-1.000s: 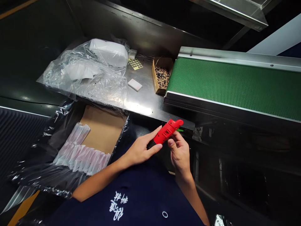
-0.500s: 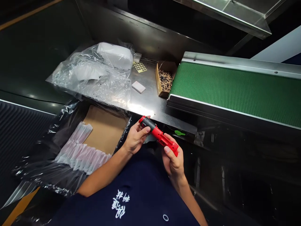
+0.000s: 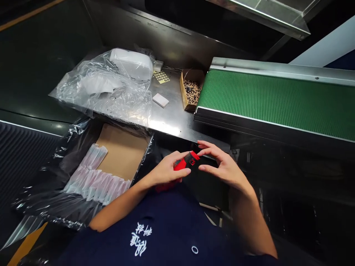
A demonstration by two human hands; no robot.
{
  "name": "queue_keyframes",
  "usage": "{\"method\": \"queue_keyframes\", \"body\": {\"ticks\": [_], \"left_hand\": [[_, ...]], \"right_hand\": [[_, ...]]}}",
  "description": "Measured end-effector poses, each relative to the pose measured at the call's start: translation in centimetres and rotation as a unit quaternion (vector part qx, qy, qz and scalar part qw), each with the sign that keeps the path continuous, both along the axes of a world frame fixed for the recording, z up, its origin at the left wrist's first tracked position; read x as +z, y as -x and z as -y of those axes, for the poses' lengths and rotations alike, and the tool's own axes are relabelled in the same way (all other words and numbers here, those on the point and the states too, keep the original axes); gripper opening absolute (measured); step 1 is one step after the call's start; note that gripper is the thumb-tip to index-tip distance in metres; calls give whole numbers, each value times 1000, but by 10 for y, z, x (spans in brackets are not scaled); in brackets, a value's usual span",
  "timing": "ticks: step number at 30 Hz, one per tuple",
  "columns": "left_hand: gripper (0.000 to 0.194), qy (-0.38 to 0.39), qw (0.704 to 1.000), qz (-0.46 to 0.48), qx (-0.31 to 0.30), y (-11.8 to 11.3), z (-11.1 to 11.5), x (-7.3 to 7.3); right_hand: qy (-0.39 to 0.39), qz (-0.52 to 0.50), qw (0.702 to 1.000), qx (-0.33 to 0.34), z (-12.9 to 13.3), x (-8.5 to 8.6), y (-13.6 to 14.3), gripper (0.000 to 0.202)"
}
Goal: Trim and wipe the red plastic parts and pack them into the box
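My left hand (image 3: 169, 169) is wrapped round a red and black tube-shaped plastic part (image 3: 181, 163), held in front of my chest. Its red ring end points up and to the right; much of the body is hidden behind my fingers. My right hand (image 3: 222, 164) is at that ring end, its fingers and thumb spread apart. The index fingertip is at or very near the red rim; I cannot tell whether it touches. Nothing is gripped in the right hand.
On the left, a carton (image 3: 124, 151) lined with black plastic holds several wrapped pieces (image 3: 94, 184). The metal bench (image 3: 166, 123) carries clear plastic bags (image 3: 111, 99), a sticker sheet (image 3: 161, 77), a white block (image 3: 160, 100) and a box of small black parts (image 3: 183, 94). A green conveyor (image 3: 271, 99) runs right.
The red and black part has been turned so its ring end faces right, and it is now in my left hand alone. My right hand has let go of its lower end and opened.
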State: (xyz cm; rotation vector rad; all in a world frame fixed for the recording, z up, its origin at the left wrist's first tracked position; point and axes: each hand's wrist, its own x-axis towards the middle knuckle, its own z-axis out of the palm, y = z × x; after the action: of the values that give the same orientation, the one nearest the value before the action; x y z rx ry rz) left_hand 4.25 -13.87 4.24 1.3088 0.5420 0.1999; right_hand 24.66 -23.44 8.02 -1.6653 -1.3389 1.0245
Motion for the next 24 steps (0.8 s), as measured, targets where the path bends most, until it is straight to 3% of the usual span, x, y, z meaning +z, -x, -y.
{"method": "queue_keyframes", "body": {"ticks": [4,7,13,18,24], "left_hand": [[52,-127,989,-12,-76,2,3,4],[51,-108,989,-2,-101,3,4,6],[48,-72,991,9,-109,6,5,4],[44,-29,994,13,-109,6,6,5],[41,-67,994,13,-80,8,5,-1]], "right_hand": [[80,21,988,129,-6,7,-3,36],[115,-5,976,184,-10,5,-1,32],[125,-62,982,125,-7,-2,5,29],[93,-47,987,123,-4,-3,8,18],[91,-47,990,95,-11,-13,20,13]]}}
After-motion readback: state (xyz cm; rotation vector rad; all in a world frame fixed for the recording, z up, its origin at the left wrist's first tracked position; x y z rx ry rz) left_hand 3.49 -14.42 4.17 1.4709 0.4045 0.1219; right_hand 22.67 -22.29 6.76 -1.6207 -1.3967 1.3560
